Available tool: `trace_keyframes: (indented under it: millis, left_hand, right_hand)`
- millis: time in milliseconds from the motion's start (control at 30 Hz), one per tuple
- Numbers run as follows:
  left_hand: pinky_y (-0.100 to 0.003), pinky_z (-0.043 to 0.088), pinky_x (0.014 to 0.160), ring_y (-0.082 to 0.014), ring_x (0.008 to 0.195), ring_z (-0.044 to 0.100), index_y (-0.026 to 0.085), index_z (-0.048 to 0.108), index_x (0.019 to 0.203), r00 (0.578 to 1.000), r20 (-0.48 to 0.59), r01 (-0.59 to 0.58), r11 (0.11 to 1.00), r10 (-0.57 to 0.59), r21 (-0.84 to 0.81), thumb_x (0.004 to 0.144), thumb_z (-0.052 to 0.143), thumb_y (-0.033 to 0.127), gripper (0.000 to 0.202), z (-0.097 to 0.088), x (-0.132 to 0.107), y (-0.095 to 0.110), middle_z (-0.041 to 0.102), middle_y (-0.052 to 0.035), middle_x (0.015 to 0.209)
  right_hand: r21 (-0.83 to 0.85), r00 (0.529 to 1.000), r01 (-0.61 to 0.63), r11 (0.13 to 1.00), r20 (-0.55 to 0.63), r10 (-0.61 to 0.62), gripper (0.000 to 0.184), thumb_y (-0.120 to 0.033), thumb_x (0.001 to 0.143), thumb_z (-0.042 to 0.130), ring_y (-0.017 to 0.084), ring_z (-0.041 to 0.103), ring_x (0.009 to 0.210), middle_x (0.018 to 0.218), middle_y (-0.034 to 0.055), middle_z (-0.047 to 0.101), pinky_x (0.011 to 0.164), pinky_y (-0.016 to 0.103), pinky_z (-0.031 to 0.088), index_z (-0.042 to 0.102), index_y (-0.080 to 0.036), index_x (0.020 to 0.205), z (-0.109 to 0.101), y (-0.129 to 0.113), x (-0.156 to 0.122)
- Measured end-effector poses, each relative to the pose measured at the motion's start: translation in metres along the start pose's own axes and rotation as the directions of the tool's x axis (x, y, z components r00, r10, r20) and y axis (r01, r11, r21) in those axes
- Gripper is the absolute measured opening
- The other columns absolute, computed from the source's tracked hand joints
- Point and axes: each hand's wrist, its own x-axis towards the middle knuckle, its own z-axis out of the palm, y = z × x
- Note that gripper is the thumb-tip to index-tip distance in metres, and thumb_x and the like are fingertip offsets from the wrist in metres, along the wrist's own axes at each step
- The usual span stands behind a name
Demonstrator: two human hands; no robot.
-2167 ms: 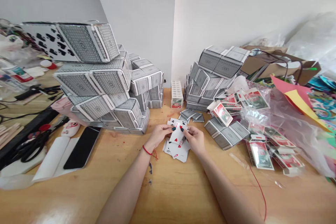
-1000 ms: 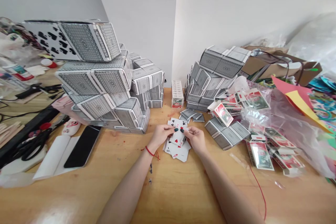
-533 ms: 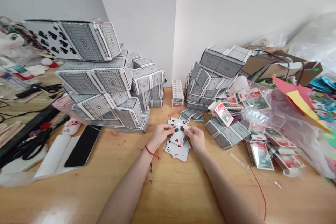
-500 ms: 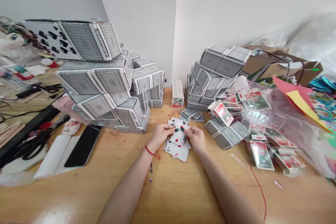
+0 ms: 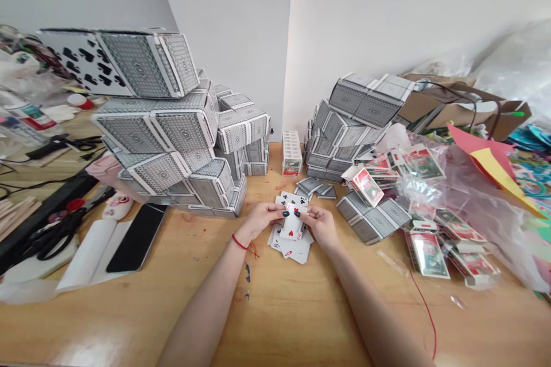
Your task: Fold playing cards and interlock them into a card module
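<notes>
In the middle of the table, my left hand [image 5: 266, 221] pinches the left side of a playing card [image 5: 293, 223], a two of hearts lying over a five of clubs [image 5: 284, 198]. On the other side my right hand [image 5: 321, 226] is closed on the same two of hearts, thumb on its face. Beneath them lies a loose pile of face-up playing cards [image 5: 300, 254], an eight and an ace among them. A few small folded pieces made of cards [image 5: 315, 188] rest just behind the pile.
Tall stacks of card-covered boxes rise at left [image 5: 163, 132] and right [image 5: 357, 109]. Between them stands a row of card packs [image 5: 291, 154]. Opened card packs [image 5: 427, 253] and plastic wrap lie to the right. A phone [image 5: 136, 238] and scissors [image 5: 60, 235] lie to the left.
Both thumbs have moved slightly apart on the two of hearts, and its face shows more squarely. My left wrist has shifted a little to the left. The rest stays in place.
</notes>
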Motion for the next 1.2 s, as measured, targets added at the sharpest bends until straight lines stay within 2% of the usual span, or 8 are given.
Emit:
trace_keyframes:
  millis: [100, 267, 667, 933, 1100, 1200]
  left_hand:
    - [-0.022, 0.040, 0.057, -0.0089, 0.055, 0.052, 0.009, 0.067, 0.071, 0.998, -0.049, -0.030, 0.998, 0.033, 0.059, 0.054, 0.073, 0.030, 0.028, 0.002, 0.000, 0.000, 0.062, -0.0039, 0.063]
    - [-0.021, 0.038, 0.052, -0.0080, 0.051, 0.049, 0.009, 0.065, 0.063, 0.997, -0.053, -0.048, 0.992, 0.054, 0.117, 0.052, 0.073, 0.032, 0.027, 0.004, -0.001, 0.002, 0.059, -0.0022, 0.056]
    - [-0.021, 0.037, 0.050, -0.0088, 0.049, 0.049, 0.010, 0.064, 0.061, 0.990, -0.132, -0.036, 0.986, 0.059, 0.165, 0.053, 0.071, 0.029, 0.023, 0.010, -0.001, 0.001, 0.059, -0.0017, 0.054]
    - [-0.020, 0.035, 0.046, -0.0075, 0.046, 0.047, 0.010, 0.059, 0.059, 0.979, -0.165, -0.096, 0.983, 0.122, 0.160, 0.059, 0.067, 0.032, 0.024, 0.014, 0.001, -0.003, 0.054, 0.0011, 0.051]
    - [-0.021, 0.041, 0.054, -0.0091, 0.056, 0.052, 0.011, 0.062, 0.075, 0.988, -0.103, -0.104, 0.987, 0.116, 0.119, 0.062, 0.066, 0.036, 0.028, 0.011, -0.001, -0.001, 0.060, -0.0015, 0.064]
    - [-0.021, 0.040, 0.053, -0.0086, 0.055, 0.051, 0.010, 0.063, 0.077, 0.996, -0.040, -0.077, 0.990, 0.082, 0.120, 0.062, 0.066, 0.034, 0.028, 0.008, -0.003, 0.001, 0.060, -0.0019, 0.064]
  right_hand:
    - [-0.021, 1.000, -0.002, 1.000, -0.008, 0.002, 0.033, -0.043, 0.055, 0.071, 0.013, 0.053, 0.043, 0.054, 0.0035, 0.063, 0.038, 0.021, 0.037, 0.059, -0.015, 0.065, 0.000, 0.002, 0.001]
    - [-0.013, 1.000, -0.014, 1.000, -0.001, 0.014, 0.034, -0.044, 0.053, 0.071, 0.013, 0.054, 0.042, 0.054, 0.0040, 0.063, 0.039, 0.022, 0.039, 0.058, -0.014, 0.064, 0.000, 0.003, 0.001]
    - [-0.011, 1.000, -0.018, 1.000, -0.006, 0.018, 0.035, -0.044, 0.053, 0.071, 0.014, 0.056, 0.043, 0.056, 0.0040, 0.064, 0.039, 0.022, 0.040, 0.060, -0.014, 0.066, -0.001, 0.003, 0.001]
    - [0.051, 1.000, -0.007, 0.999, 0.008, 0.006, 0.029, -0.038, 0.055, 0.072, 0.013, 0.056, 0.045, 0.058, 0.0029, 0.065, 0.043, 0.023, 0.042, 0.059, -0.015, 0.066, -0.002, 0.006, 0.003]
    - [0.057, 1.000, 0.006, 0.998, -0.021, -0.005, 0.029, -0.039, 0.057, 0.070, 0.013, 0.055, 0.046, 0.058, 0.0025, 0.065, 0.043, 0.023, 0.040, 0.059, -0.015, 0.069, -0.001, 0.006, 0.004]
    - [0.038, 0.999, 0.009, 0.999, -0.032, -0.008, 0.029, -0.040, 0.057, 0.070, 0.012, 0.052, 0.040, 0.054, 0.0011, 0.063, 0.039, 0.022, 0.036, 0.058, -0.016, 0.066, 0.000, 0.003, 0.003]
